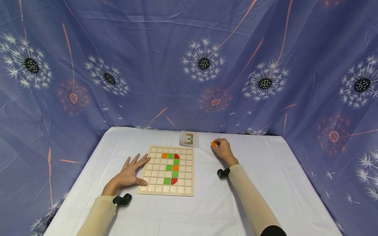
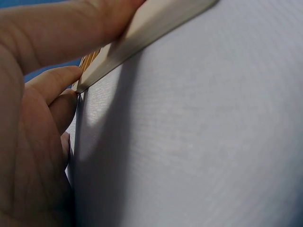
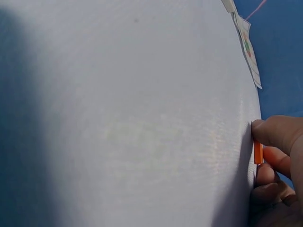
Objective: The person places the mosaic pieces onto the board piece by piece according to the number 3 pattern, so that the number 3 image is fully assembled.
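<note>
A light wooden grid board [image 1: 187, 187] lies on the table, with several green, orange and red tiles set in its cells in a curved figure. My left hand [image 1: 130, 173] is spread along the board's left side, thumb and fingertips touching its edge. In the left wrist view the thumb [image 2: 71, 30] rests against the wooden rim [image 2: 156, 28]. To the right of the board, my right hand [image 1: 223, 150] pinches an orange tile [image 1: 213, 144] between thumb and fingers. The right wrist view shows this orange tile [image 3: 258, 152] edge-on, close over the white cloth.
A small pattern card [image 1: 189, 139] with a printed grid and coloured squares lies behind the board. White cloth [image 1: 260, 157] covers the table. A blue curtain with dandelion prints [image 1: 165, 82] hangs at the table's back edge and along both sides.
</note>
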A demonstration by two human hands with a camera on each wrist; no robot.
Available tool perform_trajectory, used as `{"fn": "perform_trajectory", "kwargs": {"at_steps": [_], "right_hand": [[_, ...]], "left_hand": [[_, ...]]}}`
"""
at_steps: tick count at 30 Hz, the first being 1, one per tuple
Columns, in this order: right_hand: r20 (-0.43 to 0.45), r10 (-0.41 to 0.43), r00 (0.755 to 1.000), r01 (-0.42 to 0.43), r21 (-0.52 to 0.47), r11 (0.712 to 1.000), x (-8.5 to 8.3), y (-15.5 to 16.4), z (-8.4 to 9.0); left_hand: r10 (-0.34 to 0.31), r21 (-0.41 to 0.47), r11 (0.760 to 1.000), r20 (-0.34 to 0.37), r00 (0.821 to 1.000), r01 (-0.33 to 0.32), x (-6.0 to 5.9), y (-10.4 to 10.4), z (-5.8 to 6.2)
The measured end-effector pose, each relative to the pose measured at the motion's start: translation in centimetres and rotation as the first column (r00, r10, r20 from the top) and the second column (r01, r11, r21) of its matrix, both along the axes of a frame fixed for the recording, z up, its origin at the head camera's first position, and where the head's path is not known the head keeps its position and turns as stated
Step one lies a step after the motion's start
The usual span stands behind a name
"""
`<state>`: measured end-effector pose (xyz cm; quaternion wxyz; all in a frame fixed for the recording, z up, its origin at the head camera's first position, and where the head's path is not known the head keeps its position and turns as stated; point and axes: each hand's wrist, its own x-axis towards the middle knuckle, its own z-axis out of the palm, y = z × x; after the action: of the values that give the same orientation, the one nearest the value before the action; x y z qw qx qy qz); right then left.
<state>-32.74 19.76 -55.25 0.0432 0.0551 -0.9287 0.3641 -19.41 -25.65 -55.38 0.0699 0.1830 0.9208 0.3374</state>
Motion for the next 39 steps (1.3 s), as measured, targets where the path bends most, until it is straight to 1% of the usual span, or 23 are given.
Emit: {"fn": "perform_trajectory", "kwargs": {"at_steps": [4, 9, 14, 19, 24, 28, 33, 39], "right_hand": [[0.023, -0.020, 1.000, 0.020, 0.003, 1.000, -0.1, 0.0, 0.1], [0.031, -0.031, 0.999, 0.031, 0.006, 0.999, -0.1, 0.1, 0.0], [0.034, -0.033, 0.999, 0.033, -0.016, 0.999, 0.0, 0.2, 0.0], [0.020, -0.032, 0.999, 0.033, -0.013, 0.999, 0.1, 0.1, 0.1], [0.048, -0.041, 0.998, 0.041, -0.012, 0.999, 0.3, -0.3, 0.3], [0.057, -0.026, 0.998, 0.027, -0.012, 1.000, 0.6, -0.6, 0.3], [0.020, -0.003, 1.000, 0.004, -0.035, 0.999, 1.1, -1.0, 0.1], [-0.019, -0.002, 1.000, 0.001, -0.068, 0.998, 1.9, -1.7, -0.2]], "left_hand": [[0.001, -0.002, 1.000, 0.001, 1.000, -0.001, -0.1, 0.0, 0.0], [0.000, 0.003, 1.000, 0.004, 1.000, 0.000, -0.1, 0.1, 0.1], [-0.001, 0.003, 1.000, 0.001, 1.000, 0.001, -0.1, 0.1, 0.1], [-0.004, 0.001, 1.000, 0.000, 1.000, 0.004, -0.2, 0.0, 0.0], [-0.004, -0.003, 1.000, 0.000, 1.000, 0.004, -0.2, -0.1, 0.0], [-0.005, -0.006, 1.000, -0.002, 1.000, 0.005, -0.2, -0.1, -0.1], [-0.008, 0.000, 1.000, -0.002, 1.000, 0.008, -0.2, -0.1, -0.1], [-0.004, -0.002, 1.000, -0.003, 1.000, 0.004, -0.1, -0.2, -0.2]]}}
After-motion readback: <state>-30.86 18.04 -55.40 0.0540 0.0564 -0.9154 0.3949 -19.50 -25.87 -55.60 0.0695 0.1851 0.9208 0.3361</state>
